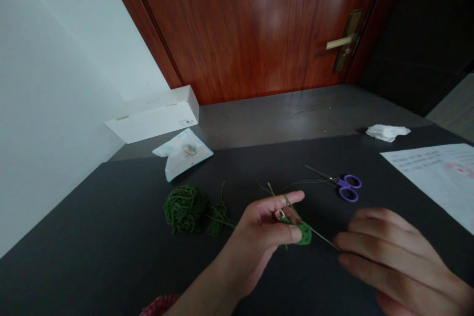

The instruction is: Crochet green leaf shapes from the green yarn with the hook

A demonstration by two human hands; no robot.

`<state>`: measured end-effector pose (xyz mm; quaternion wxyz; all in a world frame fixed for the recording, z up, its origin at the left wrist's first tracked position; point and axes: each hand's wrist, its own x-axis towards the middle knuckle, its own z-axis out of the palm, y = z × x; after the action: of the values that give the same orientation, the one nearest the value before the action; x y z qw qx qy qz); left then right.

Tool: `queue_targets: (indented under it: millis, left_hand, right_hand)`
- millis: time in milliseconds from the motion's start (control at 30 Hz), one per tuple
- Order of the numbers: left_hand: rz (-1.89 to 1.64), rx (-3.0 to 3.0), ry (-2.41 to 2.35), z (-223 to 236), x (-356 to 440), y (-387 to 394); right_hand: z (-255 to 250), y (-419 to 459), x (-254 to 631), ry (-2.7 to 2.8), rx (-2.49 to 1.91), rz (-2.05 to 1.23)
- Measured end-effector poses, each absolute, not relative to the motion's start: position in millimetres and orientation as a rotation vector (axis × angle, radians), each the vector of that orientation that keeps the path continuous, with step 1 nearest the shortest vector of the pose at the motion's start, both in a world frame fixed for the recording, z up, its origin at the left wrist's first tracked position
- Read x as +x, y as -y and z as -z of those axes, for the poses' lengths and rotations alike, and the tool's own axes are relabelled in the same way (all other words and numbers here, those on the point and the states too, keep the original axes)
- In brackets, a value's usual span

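My left hand (266, 229) pinches a small green crocheted piece (304, 235) between thumb and fingers, with its index finger stretched out to the right. A pale pink ring (279, 214) shows by the piece, and a strand of green yarn crosses the index finger. From the piece a thin metal crochet hook (324, 238) slants down to the right. Its near end is in the pinched fingers of my right hand (388, 252); its tip is hidden at the stitches. Left of my left hand lies a ball of green yarn (185, 209) with a loose tangle beside it.
Purple-handled scissors (347, 186) lie beyond my hands, close to loose thread. A white and clear packet (187, 155) and a long white box (163, 117) stand back left. White crumpled tissue (387, 132) and a printed sheet (435, 177) are at right. Behind is a wooden door (237, 24).
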<state>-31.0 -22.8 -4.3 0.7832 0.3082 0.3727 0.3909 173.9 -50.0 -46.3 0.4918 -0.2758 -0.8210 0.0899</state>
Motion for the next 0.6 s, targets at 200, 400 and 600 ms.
queue_targets:
  millis: [200,400,600]
  left_hand:
    - [-0.787,0.706,-0.760,9,-33,23]
    - [-0.686,0.583,-0.602,18,-34,20]
    - [-0.575,0.530,-0.538,21,-37,16]
  right_hand:
    - [31,29,188,2.151,-0.414,-0.476]
    - [25,22,190,2.110,-0.409,-0.555]
    - [19,25,188,2.124,-0.389,-0.538]
